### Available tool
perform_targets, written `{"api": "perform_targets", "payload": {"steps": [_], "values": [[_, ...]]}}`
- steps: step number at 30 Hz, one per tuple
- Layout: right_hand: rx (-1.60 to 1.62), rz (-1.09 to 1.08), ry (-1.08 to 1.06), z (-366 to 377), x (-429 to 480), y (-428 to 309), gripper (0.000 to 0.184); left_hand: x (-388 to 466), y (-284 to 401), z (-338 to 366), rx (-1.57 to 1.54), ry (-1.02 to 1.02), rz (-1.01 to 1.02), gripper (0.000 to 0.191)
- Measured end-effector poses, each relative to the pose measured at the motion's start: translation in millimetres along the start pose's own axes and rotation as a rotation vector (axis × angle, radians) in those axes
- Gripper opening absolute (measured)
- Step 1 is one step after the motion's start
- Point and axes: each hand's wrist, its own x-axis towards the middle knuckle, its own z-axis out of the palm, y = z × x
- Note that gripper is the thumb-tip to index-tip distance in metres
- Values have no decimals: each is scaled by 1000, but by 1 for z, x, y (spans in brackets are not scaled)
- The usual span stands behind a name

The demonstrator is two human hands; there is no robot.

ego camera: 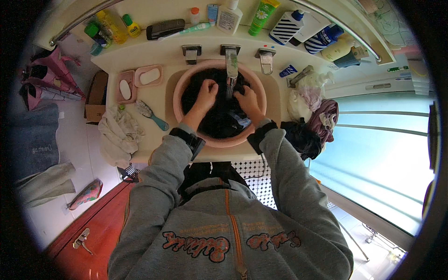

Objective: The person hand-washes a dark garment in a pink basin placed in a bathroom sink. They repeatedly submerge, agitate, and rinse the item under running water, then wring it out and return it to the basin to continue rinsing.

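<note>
A pink plastic basin (pixel 177 105) stands in the sink under the faucet (pixel 231 63), and a stream of water appears to fall from the spout. Dark fabric, seemingly a black garment (pixel 218 120), fills the basin, with a pale bluish patch (pixel 241 120) on its lower right. Left of the spout, my left hand (pixel 208 94) has its fingers curled closed on the fabric. My right hand (pixel 248 99) grips it on the other side, with thumb and fingers drawn together. The fingertips of both hands are partly hidden against the dark cloth.
Left on the counter are soap dishes with white bars (pixel 149 76), a hairbrush (pixel 152 114) and a pale cloth (pixel 120 134). Bottles and tubes (pixel 262 15) line the shelf behind. Bunched clothes (pixel 323 120) hang over the right edge, beside a frosted glass panel (pixel 378 136).
</note>
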Motion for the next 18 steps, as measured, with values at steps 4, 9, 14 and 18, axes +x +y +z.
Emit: {"api": "perform_targets", "payload": {"steps": [4,9,14,18], "values": [[336,26,-16,34,-20,-22,55,-21,-21,23,-55,173,-50,35],[183,-171,61,34,-74,-71,52,-21,-38,20,-970,103,-205,38],[174,-315,74,25,-101,-97,42,-28,-32,4,-1092,-127,-281,36],[27,-509,185,38,-87,-89,38,-54,9,4,-1242,16,-448,33]]}}
